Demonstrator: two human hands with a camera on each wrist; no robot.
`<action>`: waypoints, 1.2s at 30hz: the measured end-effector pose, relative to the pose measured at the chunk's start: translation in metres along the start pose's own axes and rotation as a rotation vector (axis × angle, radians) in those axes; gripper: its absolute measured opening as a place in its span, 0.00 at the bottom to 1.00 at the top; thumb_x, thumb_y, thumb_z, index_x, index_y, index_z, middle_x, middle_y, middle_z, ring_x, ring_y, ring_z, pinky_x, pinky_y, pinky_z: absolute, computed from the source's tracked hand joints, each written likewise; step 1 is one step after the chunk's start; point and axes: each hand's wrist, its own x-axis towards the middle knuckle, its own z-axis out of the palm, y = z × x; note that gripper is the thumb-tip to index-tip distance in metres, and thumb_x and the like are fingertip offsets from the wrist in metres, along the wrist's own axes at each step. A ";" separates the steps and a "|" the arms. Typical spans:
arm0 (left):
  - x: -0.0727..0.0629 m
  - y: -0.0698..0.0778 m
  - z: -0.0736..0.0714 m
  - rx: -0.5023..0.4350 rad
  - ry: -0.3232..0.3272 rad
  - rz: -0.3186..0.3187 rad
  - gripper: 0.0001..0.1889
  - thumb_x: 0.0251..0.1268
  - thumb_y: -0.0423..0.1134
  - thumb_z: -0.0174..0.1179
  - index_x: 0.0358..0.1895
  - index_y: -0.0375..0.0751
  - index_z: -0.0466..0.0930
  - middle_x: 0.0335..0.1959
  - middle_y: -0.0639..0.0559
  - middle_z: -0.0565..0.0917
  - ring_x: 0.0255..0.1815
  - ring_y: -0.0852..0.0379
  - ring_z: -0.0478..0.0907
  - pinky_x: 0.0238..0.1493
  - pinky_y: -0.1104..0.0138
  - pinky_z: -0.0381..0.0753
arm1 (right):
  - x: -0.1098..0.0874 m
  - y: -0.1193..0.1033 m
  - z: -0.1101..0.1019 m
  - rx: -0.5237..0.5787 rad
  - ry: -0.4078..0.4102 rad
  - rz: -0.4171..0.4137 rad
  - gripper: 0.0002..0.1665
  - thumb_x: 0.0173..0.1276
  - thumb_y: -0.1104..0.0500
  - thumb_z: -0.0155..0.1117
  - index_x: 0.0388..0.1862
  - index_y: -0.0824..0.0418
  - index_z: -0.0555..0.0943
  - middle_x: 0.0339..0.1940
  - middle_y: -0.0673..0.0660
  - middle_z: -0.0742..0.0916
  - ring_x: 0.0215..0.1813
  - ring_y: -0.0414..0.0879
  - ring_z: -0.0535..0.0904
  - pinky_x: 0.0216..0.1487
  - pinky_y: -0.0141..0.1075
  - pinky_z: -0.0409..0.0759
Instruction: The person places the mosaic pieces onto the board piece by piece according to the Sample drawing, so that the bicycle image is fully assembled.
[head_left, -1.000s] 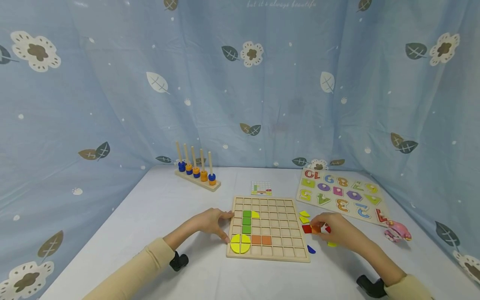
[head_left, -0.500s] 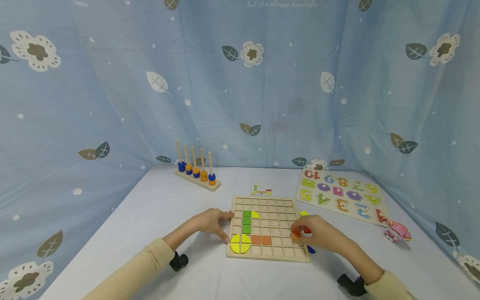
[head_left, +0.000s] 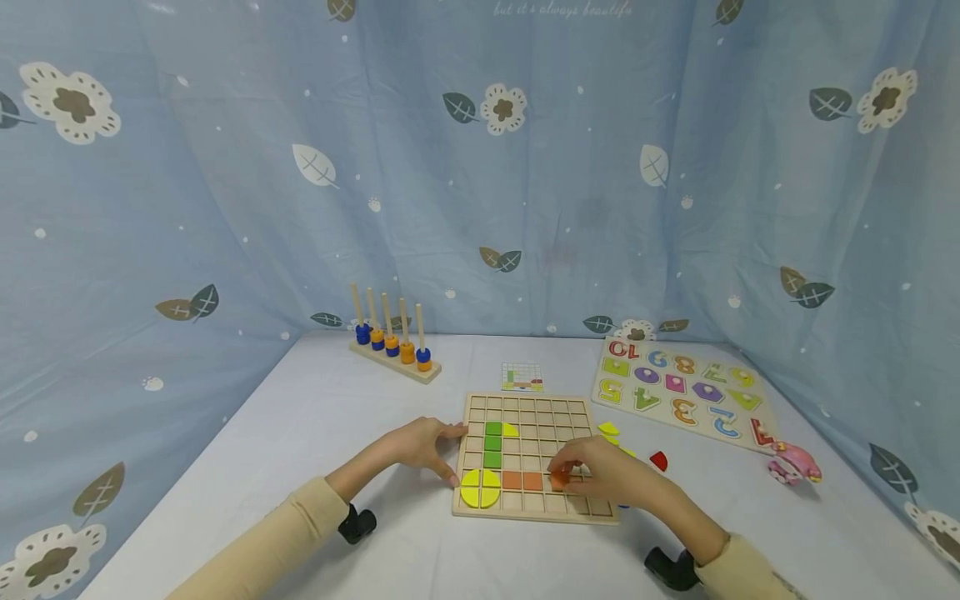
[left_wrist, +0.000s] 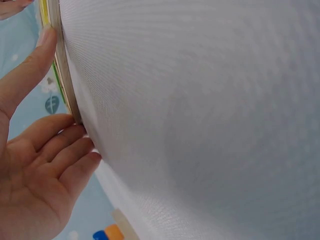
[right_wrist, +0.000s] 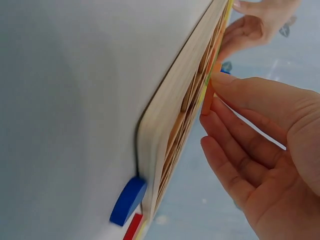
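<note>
A wooden grid board (head_left: pixel 555 417) lies on the table with green square tiles (head_left: pixel 492 443), two orange tiles (head_left: pixel 522 481) and a yellow circle of quarter pieces (head_left: pixel 481 488) in its cells. My left hand (head_left: pixel 422 443) touches the board's left edge, thumb and fingers spread fairly straight, as the left wrist view confirms. Between thumb and fingers, my right hand (head_left: pixel 600 468) pinches an orange square tile (right_wrist: pixel 209 95) over the board, just right of the two orange ones. The fingers partly hide that tile in the head view.
Right of the board lie yellow pieces (head_left: pixel 609 428), a red piece (head_left: pixel 659 461) and a blue piece (right_wrist: pixel 128 201). Behind are a pattern card (head_left: pixel 522 377), a peg stand with rings (head_left: pixel 393 354) and a number puzzle (head_left: pixel 678 387). A pink toy (head_left: pixel 797 462) sits at the right.
My right hand has taken the orange square tile from the pieces at the right and carried it left over the board. The left hand has stayed at the board's edge.
</note>
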 end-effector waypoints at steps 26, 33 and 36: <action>0.002 -0.002 0.000 -0.013 -0.010 -0.011 0.46 0.41 0.49 0.78 0.68 0.40 0.69 0.69 0.43 0.68 0.69 0.44 0.64 0.67 0.52 0.65 | -0.001 -0.003 -0.003 -0.036 0.000 0.040 0.13 0.61 0.62 0.70 0.46 0.58 0.85 0.42 0.47 0.86 0.45 0.43 0.81 0.45 0.40 0.82; 0.002 -0.002 0.000 -0.027 -0.012 -0.008 0.46 0.41 0.49 0.78 0.68 0.40 0.69 0.69 0.43 0.68 0.70 0.43 0.64 0.66 0.51 0.66 | -0.020 0.004 -0.018 -0.075 0.067 0.104 0.14 0.62 0.60 0.70 0.47 0.61 0.84 0.44 0.52 0.86 0.46 0.50 0.81 0.46 0.44 0.82; 0.002 -0.002 0.000 -0.028 -0.013 -0.006 0.46 0.41 0.49 0.78 0.68 0.39 0.69 0.69 0.42 0.68 0.70 0.43 0.64 0.67 0.51 0.65 | -0.029 0.010 -0.023 -0.092 0.093 0.109 0.13 0.62 0.60 0.70 0.46 0.62 0.84 0.43 0.53 0.86 0.45 0.50 0.81 0.46 0.45 0.82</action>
